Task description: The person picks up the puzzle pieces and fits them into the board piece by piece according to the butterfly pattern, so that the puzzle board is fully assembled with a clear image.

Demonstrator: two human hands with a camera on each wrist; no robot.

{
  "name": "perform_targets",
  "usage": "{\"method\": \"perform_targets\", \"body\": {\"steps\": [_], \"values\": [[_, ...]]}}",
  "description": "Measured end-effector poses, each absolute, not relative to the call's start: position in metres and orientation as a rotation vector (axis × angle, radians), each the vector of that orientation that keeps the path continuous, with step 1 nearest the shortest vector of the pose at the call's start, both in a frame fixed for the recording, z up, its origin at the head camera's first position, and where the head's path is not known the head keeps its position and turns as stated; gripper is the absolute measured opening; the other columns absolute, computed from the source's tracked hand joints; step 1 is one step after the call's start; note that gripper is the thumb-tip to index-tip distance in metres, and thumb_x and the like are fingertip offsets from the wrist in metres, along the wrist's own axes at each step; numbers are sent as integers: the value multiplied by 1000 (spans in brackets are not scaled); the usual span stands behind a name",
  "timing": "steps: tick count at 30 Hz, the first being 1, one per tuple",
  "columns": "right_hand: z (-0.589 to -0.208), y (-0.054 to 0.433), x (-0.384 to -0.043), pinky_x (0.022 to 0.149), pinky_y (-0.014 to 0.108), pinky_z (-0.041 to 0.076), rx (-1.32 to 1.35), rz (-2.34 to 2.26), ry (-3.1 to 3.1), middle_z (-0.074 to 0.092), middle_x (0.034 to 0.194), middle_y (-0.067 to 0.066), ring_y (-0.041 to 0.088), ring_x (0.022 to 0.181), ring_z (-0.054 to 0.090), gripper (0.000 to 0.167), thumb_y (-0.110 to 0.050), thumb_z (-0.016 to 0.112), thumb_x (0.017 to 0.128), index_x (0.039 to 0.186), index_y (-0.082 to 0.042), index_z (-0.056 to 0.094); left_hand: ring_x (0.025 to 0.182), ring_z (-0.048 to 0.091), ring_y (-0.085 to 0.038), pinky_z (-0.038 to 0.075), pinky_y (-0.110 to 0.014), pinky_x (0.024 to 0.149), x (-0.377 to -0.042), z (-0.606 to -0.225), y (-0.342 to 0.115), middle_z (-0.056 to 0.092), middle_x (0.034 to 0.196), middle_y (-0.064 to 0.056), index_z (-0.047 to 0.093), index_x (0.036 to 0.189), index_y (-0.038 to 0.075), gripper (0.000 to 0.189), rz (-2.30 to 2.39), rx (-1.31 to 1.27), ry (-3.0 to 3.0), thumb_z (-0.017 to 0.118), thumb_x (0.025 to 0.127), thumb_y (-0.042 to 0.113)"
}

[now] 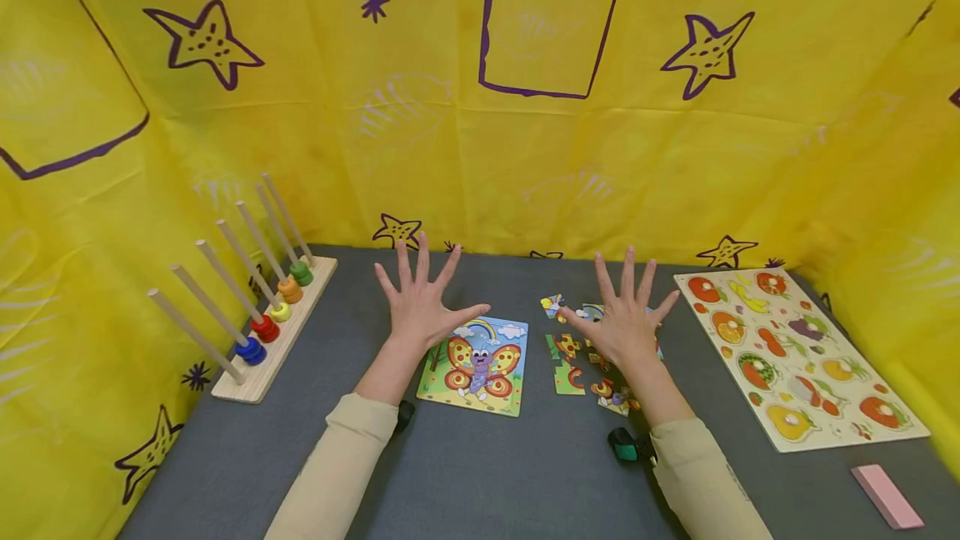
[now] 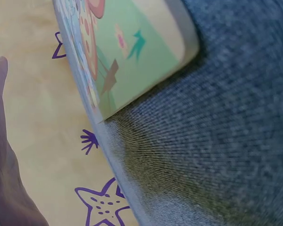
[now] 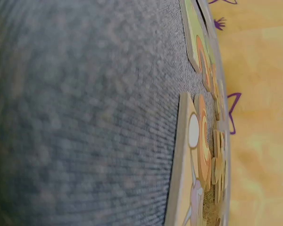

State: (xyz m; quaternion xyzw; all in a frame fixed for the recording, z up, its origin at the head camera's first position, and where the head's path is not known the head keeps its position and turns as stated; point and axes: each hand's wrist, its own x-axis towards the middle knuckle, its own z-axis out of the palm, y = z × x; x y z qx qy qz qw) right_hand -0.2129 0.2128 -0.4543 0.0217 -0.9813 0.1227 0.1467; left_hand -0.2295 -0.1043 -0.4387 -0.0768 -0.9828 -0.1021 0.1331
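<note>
Fingers spread wide, my left hand (image 1: 420, 307) is held over the upper left corner of a square butterfly picture board (image 1: 480, 373). The board's corner (image 2: 146, 52) shows large in the left wrist view, beside part of the hand (image 2: 7, 155). My right hand (image 1: 624, 323) is also spread, above a loose group of butterfly jigsaw pieces (image 1: 570, 379), and hides some of them. Neither hand holds anything. In the right wrist view, thick jigsaw pieces (image 3: 191, 141) lie on the grey surface.
At the left stands a wooden peg stacker (image 1: 255, 382) with coloured rings on several upright pegs. A fruit puzzle board (image 1: 802, 357) lies at the right, with a pink block (image 1: 887, 496) in front of it. Yellow cloth (image 1: 480, 148) hangs behind the grey table (image 1: 495, 473).
</note>
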Motion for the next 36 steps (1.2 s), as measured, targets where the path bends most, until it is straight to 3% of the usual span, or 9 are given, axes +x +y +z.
{"method": "perform_targets", "body": {"steps": [8,13,18,21,24,30,36], "values": [[-456,213,-212,98,74,-18,60,390,-2830,-31,157,-2,28,140,-32,107,-81,53,76,155,-41,-8,140,-34,-29,-20,-67,103,-229,-441,-105,-31,157,1,-1,154,45,108,-283,-219,-2862,46,69,91],[-458,214,-212,100,76,-9,83,416,-2846,-24,160,2,30,144,-25,107,-80,53,78,157,-35,-3,142,-29,-28,-13,-67,106,-223,-443,-111,-29,158,1,-3,155,40,109,-343,-305,-2890,48,72,88],[-458,216,-216,106,72,8,262,610,-2861,9,160,21,42,146,5,96,-60,64,86,157,-11,20,147,-17,-26,-8,-60,112,-212,-446,-124,-17,161,-6,-1,158,24,115,-598,-694,-3050,59,76,77],[-456,218,-223,106,65,23,446,732,-2834,34,148,28,46,136,27,80,-40,71,88,147,2,38,148,-10,-28,-1,-57,115,-208,-448,-136,-9,162,-11,-1,158,14,123,-713,-905,-3204,68,74,72],[-455,219,-231,102,60,33,602,791,-2837,46,138,29,47,127,37,67,-28,73,89,140,7,47,148,-6,-30,2,-54,116,-206,-451,-148,-5,162,-14,0,157,7,128,-768,-1019,-3302,75,71,66],[-457,219,-244,99,61,33,702,852,-2924,47,136,29,46,123,37,63,-26,73,89,138,7,49,148,-6,-26,3,-50,117,-208,-460,-162,-6,163,-11,-4,156,6,133,-772,-1128,-3319,80,69,62],[-461,220,-250,93,63,33,669,828,-2968,47,136,26,46,122,35,58,-28,72,90,136,3,54,149,-2,-28,5,-51,117,-207,-461,-160,-1,163,-12,1,156,4,133,-699,-1128,-3299,80,68,63]]}}
